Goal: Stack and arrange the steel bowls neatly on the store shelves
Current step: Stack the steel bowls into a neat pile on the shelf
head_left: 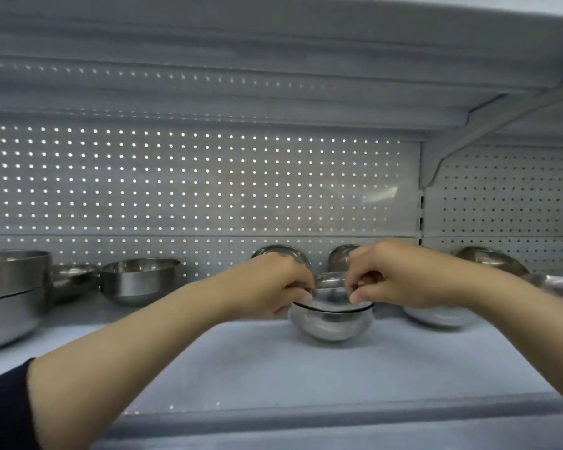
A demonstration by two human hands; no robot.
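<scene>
Your two forearms come in from the bottom corners and meet over the middle of the shelf (pixel 273 362), slightly right of centre. Your left hand (pixel 267 284) has fingers curled down over the left rim of the upper bowl (pixel 330 295), pinching it; your right hand (pixel 394 277) does the same on the right rim, fingertips hooked over the edge. That upper bowl sits nested in the lower bowl (pixel 330 326), which rests on the shelf, and the dark rim line looks slightly tilted, so I'd judge it not fully seated yet. Key relation: the stack is dead ahead between both hands, equally near to each, so neither side leads. A bowl has no long axis, and the move looks like straight down, rims level. Watch for one side dropping first and jamming. Just right of the stack, under your right wrist, is another bowl (pixel 436 316), near but apart. Behind the hands, against the pegboard back panel (pixel 192 183), two bowls stand tipped on edge (pixel 280 253) (pixel 342 253), partly hidden. Far right is a third tipped one (pixel 488 259); what lies past it is too blurred to tell. Far left: a wide bowl (pixel 137 280), a small one (pixel 72 277) beside it, and a tall stack of large bowls (pixel 10 297) at the frame edge.
</scene>
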